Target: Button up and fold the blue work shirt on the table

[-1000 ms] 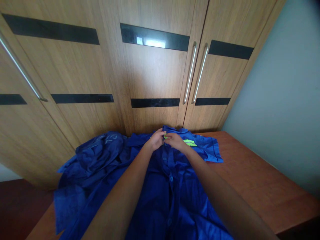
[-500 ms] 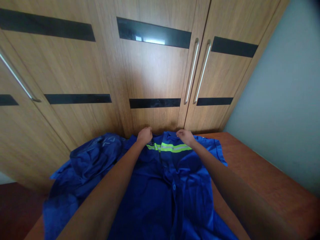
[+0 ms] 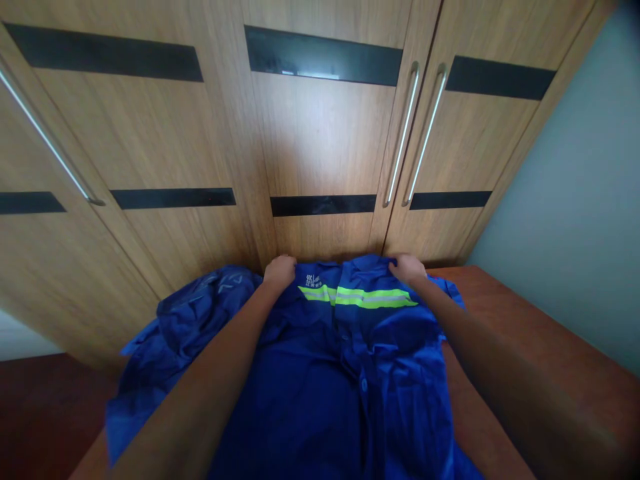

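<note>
A blue work jacket (image 3: 310,373) with a yellow-green and silver reflective band across the chest lies front up, its collar end toward the wardrobe. White print shows above the band on the left. My left hand (image 3: 281,271) is closed on the jacket's left shoulder, fingertips partly hidden. At the opposite shoulder my right hand (image 3: 409,268) pinches the cloth, fingers curled. Buttons run down the front placket, which is wrinkled. To the left lies a crumpled heap of blue cloth (image 3: 200,320) with pale markings; whether it joins the jacket I cannot tell.
A wooden wardrobe (image 3: 320,140) with black strips and long metal handles (image 3: 425,133) stands right behind the jacket. The reddish-brown surface (image 3: 530,327) under the jacket extends right to a grey wall (image 3: 575,220). Dark red floor (image 3: 45,400) shows at lower left.
My hands have moved farther apart along the jacket's shoulders, the right one outward to the right. The white print and more of the reflective band now show. The view has shifted slightly.
</note>
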A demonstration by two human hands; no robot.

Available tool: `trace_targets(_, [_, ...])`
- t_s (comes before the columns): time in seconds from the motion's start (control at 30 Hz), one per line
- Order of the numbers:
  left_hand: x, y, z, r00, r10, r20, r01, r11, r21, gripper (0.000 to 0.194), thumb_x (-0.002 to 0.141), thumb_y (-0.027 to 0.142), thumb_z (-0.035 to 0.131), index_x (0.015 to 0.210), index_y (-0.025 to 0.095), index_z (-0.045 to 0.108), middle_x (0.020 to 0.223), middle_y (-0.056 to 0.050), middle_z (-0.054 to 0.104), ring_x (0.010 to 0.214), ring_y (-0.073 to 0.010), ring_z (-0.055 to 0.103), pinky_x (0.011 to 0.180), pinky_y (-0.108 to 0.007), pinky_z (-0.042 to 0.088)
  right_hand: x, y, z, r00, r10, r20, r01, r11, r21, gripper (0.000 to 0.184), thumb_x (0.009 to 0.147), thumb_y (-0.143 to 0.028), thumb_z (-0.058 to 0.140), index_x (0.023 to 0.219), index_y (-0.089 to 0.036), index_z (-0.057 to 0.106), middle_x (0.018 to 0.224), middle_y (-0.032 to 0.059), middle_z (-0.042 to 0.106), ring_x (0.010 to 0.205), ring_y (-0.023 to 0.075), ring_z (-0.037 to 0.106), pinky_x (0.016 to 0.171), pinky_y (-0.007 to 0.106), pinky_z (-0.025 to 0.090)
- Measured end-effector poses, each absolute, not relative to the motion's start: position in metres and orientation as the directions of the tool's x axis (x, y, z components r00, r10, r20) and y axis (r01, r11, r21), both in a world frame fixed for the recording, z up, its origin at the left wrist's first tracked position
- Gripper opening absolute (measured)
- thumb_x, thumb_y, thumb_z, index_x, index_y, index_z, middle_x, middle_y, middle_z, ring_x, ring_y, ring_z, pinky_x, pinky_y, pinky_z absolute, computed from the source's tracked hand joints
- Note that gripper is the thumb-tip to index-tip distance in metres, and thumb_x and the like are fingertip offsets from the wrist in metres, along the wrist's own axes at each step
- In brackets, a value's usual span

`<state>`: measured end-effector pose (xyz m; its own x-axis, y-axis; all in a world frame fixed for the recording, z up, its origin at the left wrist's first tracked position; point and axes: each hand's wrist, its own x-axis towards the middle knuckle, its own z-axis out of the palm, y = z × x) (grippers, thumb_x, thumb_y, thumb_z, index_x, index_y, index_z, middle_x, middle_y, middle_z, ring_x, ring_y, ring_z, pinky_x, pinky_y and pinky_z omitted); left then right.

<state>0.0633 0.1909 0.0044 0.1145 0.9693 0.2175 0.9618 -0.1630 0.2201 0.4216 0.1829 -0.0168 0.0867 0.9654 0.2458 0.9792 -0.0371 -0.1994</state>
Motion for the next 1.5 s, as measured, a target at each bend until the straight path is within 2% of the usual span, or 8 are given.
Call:
trace_targets(0.23, [0.033, 0.098, 0.088, 0.262, 0.707, 0.658, 0.898, -0.427, 0.102, 0.031, 0.093, 0.025, 0.038, 0.110, 0.019, 0.064, 0.108, -0.008, 0.061, 0.105, -0.0216, 0.057, 0.094, -0.033, 0.045, 0.457, 0.114, 0.020, -0.047, 0.723, 0.690, 0.972, 0.193, -0.137, 0.029, 0.088, -0.028, 0.044, 0.104, -0.013, 0.063, 0.104, 0.0139, 0.067, 0.100, 0.0272, 0.059, 0.089, 0.036, 0.043])
trace_targets(0.47, [0.020, 0.026, 0.062, 0.476, 0.869, 0.135, 0.879, -0.477, -0.026, 0.018, 0.081, 0.015, 0.049, 0.078, 0.021, 0.066, 0.084, -0.005, 0.065, 0.077, -0.0195, 0.063, 0.069, -0.030, 0.048, 0.458, 0.068, -0.006, -0.447, 0.893, 0.057, 0.870, 0.449, -0.203, 0.017, 0.080, -0.029, 0.057, 0.093, -0.022, 0.066, 0.074, 0.0006, 0.068, 0.067, 0.0173, 0.063, 0.064, 0.025, 0.043])
trace_targets(0.63, [0.039, 0.021, 0.068, 0.513, 0.802, 0.305, 0.857, -0.496, -0.140, 0.026, 0.080, 0.021, 0.057, 0.105, 0.022, 0.063, 0.112, -0.010, 0.062, 0.107, -0.0271, 0.057, 0.090, -0.040, 0.044, 0.456, 0.072, -0.016, -0.468, 0.844, 0.263, 0.830, 0.522, -0.197, 0.051, 0.073, -0.022, 0.062, 0.124, -0.019, 0.057, 0.111, 0.0091, 0.064, 0.102, 0.0227, 0.059, 0.089, 0.033, 0.044])
trace_targets(0.73, [0.041, 0.032, 0.067, 0.596, 0.708, 0.379, 0.802, -0.554, -0.225, 0.054, 0.075, 0.017, 0.063, 0.128, 0.025, 0.052, 0.140, -0.011, 0.046, 0.133, -0.0312, 0.035, 0.108, -0.049, 0.025, 0.455, 0.075, -0.018, -0.538, 0.770, 0.344, 0.771, 0.614, -0.170, 0.031, 0.078, -0.018, 0.056, 0.107, -0.021, 0.068, 0.118, 0.0091, 0.062, 0.111, 0.0236, 0.054, 0.097, 0.038, 0.040])
trace_targets(0.87, [0.023, 0.064, 0.053, 0.603, 0.766, 0.223, 0.788, -0.615, -0.019, 0.021, 0.083, 0.021, 0.054, 0.098, 0.023, 0.069, 0.104, -0.008, 0.070, 0.104, -0.0246, 0.060, 0.100, -0.043, 0.037, 0.454, 0.072, -0.009, -0.306, 0.791, 0.530, 0.870, 0.459, -0.183, 0.027, 0.085, -0.022, 0.047, 0.095, -0.019, 0.072, 0.103, 0.0094, 0.067, 0.102, 0.0235, 0.058, 0.092, 0.039, 0.043])
trace_targets(1.07, [0.004, 0.092, 0.087, 0.311, 0.901, 0.303, 0.738, -0.429, 0.520, 0.040, 0.088, 0.047, 0.043, 0.091, 0.016, 0.068, 0.086, -0.005, 0.073, 0.078, -0.0204, 0.066, 0.071, -0.030, 0.051, 0.451, 0.074, 0.059, 0.223, 0.785, 0.577, 0.934, -0.003, -0.357, 0.033, 0.087, -0.043, 0.047, 0.099, -0.025, 0.073, 0.087, 0.0061, 0.073, 0.084, 0.0252, 0.066, 0.070, 0.032, 0.048])
trace_targets(1.3, [0.012, 0.140, 0.158, 0.116, 0.920, 0.374, 0.893, -0.261, 0.366, 0.037, 0.088, 0.035, 0.048, 0.104, 0.008, 0.067, 0.098, -0.015, 0.069, 0.096, -0.0269, 0.061, 0.087, -0.040, 0.044, 0.416, 0.151, 0.138, 0.228, 0.840, 0.493, 0.888, 0.029, -0.460, 0.033, 0.090, -0.026, 0.042, 0.092, -0.013, 0.072, 0.088, 0.0142, 0.073, 0.090, 0.0249, 0.067, 0.083, 0.033, 0.048])
trace_targets(1.5, [0.024, 0.154, 0.134, 0.043, 0.902, 0.430, 0.980, -0.121, 0.156, 0.039, 0.082, 0.020, 0.051, 0.119, 0.014, 0.059, 0.123, -0.021, 0.058, 0.121, -0.0353, 0.044, 0.099, -0.051, 0.031, 0.365, 0.190, 0.103, -0.025, 0.918, 0.395, 0.859, 0.221, -0.461, 0.052, 0.075, -0.010, 0.057, 0.126, -0.015, 0.056, 0.118, 0.0097, 0.067, 0.111, 0.0222, 0.060, 0.097, 0.032, 0.045])
